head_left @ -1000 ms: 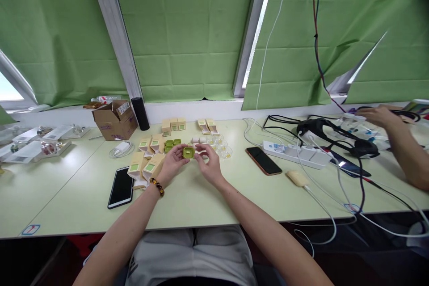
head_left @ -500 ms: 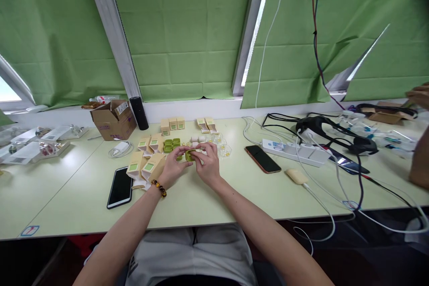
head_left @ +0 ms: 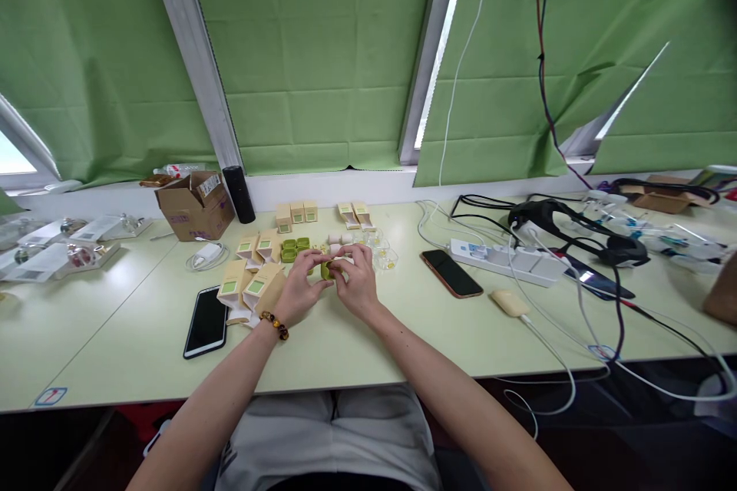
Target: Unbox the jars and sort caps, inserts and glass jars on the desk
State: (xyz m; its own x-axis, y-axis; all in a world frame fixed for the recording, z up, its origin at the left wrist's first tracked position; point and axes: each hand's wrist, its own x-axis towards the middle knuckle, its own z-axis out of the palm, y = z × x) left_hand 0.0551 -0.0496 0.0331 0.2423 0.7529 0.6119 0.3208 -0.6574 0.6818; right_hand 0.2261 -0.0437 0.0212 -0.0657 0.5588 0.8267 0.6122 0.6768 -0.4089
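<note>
My left hand (head_left: 300, 288) and my right hand (head_left: 355, 282) meet over the table, fingers closed around a small olive-green container (head_left: 325, 271). The fingers cover most of it. Just behind my left hand stand several more small green containers (head_left: 295, 248), grouped together. Small white cylinders (head_left: 335, 238) and clear plastic pieces with yellow bits (head_left: 385, 258) lie beyond my right hand. To the left of my left hand are several open cream cartons (head_left: 263, 284) with green squares on them. A beaded bracelet (head_left: 275, 324) circles my left wrist.
A black-framed phone (head_left: 206, 324) lies left, another phone (head_left: 452, 273) right, near a white power strip (head_left: 507, 262) and cables. Small closed boxes (head_left: 297, 213) stand at the back. A brown cardboard box (head_left: 196, 207) and a black cylinder (head_left: 239, 195) are back left.
The green container has turned slightly between my fingers, and both hands have shifted a little. At the far right edge, another person's hand has gone out of view.
</note>
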